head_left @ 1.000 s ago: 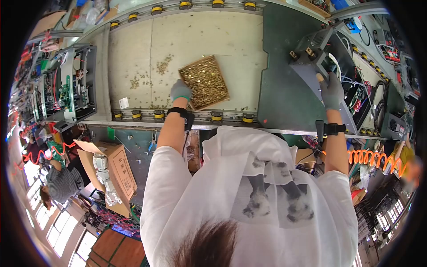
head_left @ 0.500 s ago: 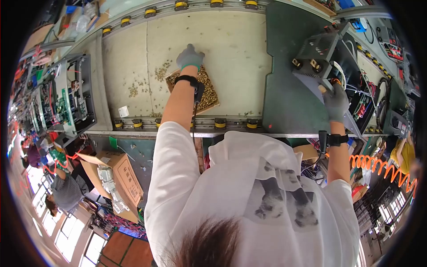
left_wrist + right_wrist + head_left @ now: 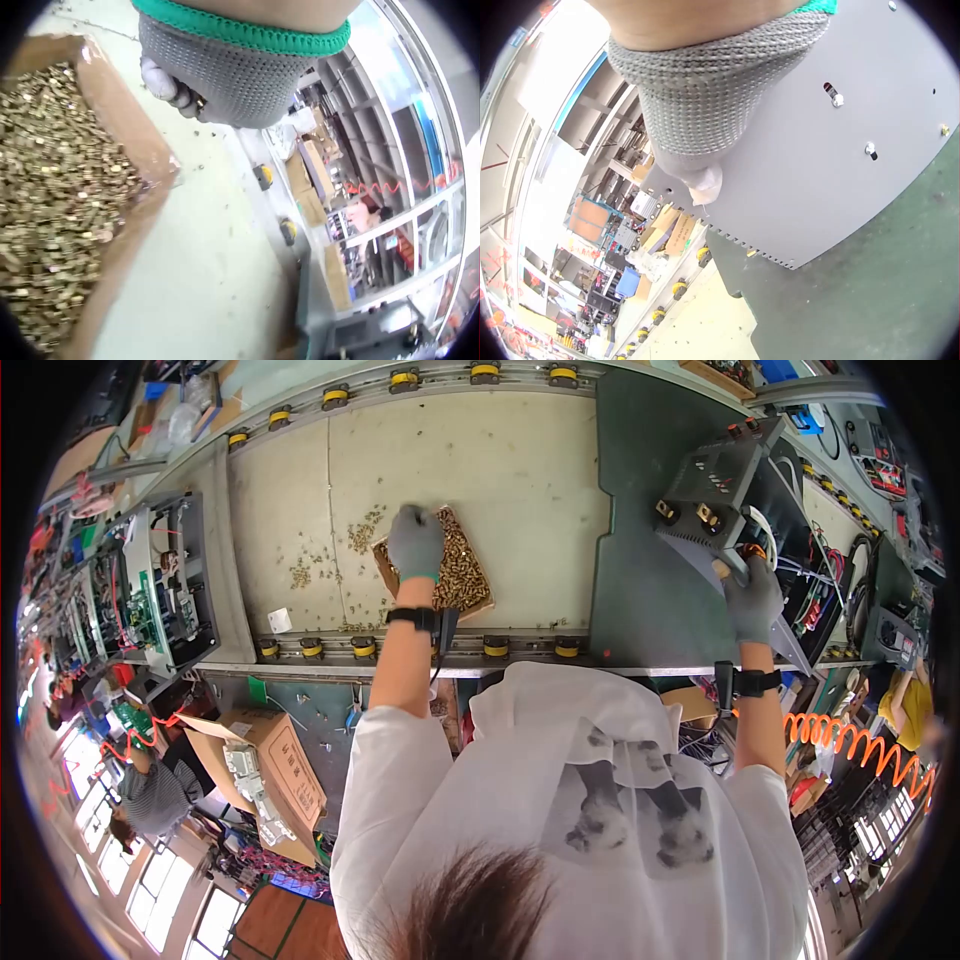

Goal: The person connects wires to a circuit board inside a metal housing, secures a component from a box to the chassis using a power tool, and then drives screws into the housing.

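My gloved left hand is over the left part of a shallow cardboard box full of small brass parts. In the left wrist view the hand is beside the box wall, its fingers curled and a brass-coloured bit showing between them. My gloved right hand grips the edge of a grey metal casing, which is tilted on the green mat. In the right wrist view a fingertip of the hand lies against the flat grey panel; the other fingers are hidden.
Loose brass parts and a white paper piece lie left of the box. A green mat is under the casing. An open electronics chassis stands left; yellow rollers line the bench edges.
My left hand moved from the box's left edge up past its far side, then back down over its left part. The box shifted slightly left and down. My right hand stays on the casing.
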Motion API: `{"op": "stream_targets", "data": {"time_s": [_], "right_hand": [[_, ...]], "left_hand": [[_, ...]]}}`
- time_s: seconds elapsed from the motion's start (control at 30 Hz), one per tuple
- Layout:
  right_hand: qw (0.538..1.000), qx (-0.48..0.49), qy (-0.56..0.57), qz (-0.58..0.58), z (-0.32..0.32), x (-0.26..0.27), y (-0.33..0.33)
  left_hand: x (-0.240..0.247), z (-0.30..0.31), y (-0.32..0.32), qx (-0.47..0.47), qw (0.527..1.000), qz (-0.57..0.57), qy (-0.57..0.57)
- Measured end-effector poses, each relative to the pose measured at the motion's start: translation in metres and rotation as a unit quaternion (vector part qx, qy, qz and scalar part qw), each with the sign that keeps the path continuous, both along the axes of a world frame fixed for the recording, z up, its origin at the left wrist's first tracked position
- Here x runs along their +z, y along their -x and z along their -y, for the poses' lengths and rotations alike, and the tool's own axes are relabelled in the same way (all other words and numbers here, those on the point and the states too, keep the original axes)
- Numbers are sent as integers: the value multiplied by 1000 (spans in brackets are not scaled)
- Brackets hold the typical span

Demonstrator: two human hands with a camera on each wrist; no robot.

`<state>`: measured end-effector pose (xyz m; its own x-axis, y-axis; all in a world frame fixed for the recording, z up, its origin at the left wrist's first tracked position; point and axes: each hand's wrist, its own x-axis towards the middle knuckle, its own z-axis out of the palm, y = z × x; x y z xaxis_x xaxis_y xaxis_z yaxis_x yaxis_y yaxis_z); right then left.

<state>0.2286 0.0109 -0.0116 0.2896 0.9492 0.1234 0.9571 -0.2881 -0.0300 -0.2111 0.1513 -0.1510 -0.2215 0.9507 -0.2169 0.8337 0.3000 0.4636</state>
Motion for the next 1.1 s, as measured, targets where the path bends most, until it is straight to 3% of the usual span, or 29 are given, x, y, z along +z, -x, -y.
{"op": "stream_targets", "data": {"time_s": [0.1, 0.17, 0.3, 0.4, 0.53, 0.63, 0.73, 0.77, 0.83, 0.87, 0.9, 0.93, 1.03, 1.1], "right_hand": [[999, 1, -34, -32, -4, 4, 2], [997, -4, -54, -52, -2, 8, 5], [997, 42, -49, -38, 10, 3, 20], [991, 103, -64, -55, 15, 4, 40], [991, 109, -53, -58, 8, 10, 80], [989, 111, -34, -90, 3, 17, 106], [987, 111, -28, -111, 2, 14, 123], [985, 115, -15, -129, 1, 15, 126], [986, 114, 1, -118, 3, 18, 131], [981, 141, 54, -121, 9, 20, 133], [972, 167, 107, -123, 16, 21, 135], [968, 219, 17, -119, 24, 19, 136], [949, 259, 91, -155, 44, 22, 138], [948, 253, 75, -180, 54, 30, 139]], "left_hand": [[-13, 60, 9, -22, 996, -60, 69], [-20, 89, 4, -96, 972, -182, 115], [5, 77, -1, -71, 972, -104, 199], [-19, 61, 10, -122, 958, -92, 241], [-40, 59, 26, -155, 957, -67, 235], [-40, 59, 31, -130, 966, 4, 225], [-8, 48, 25, 21, 957, 102, 269], [-28, 49, 37, 13, 959, 103, 265], [-83, 45, 74, 92, 940, 256, 205], [-65, 47, 65, 166, 926, 290, 176], [-65, 47, 69, 160, 927, 291, 174], [-71, 48, 76, 143, 931, 299, 149], [-72, 43, 80, 89, 948, 280, 123], [-54, 45, 76, 58, 967, 130, 209]]}}
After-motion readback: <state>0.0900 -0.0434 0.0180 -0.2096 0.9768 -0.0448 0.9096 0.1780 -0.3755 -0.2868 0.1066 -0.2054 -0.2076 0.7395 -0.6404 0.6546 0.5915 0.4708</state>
